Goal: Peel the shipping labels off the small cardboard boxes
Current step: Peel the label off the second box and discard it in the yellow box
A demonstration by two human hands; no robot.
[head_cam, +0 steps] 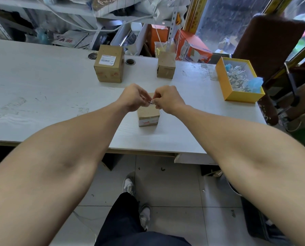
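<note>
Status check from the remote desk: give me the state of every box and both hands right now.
Near small cardboard box: upright on white table, under both hands.
Scrap of peeled label: pinched between both hands.
Left hand: pinching the scrap.
Right hand: pinching the scrap.
Far-left cardboard box: closed, white label still on.
Far-right cardboard box: closed, no label visible.
Yellow open box: holds crumpled scraps.

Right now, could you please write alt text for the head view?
Both hands, left hand and right hand, pinch a scrap of label above a small cardboard box on a white table. Beyond stand a labelled box, a bare box and a yellow tray of scraps.
</note>
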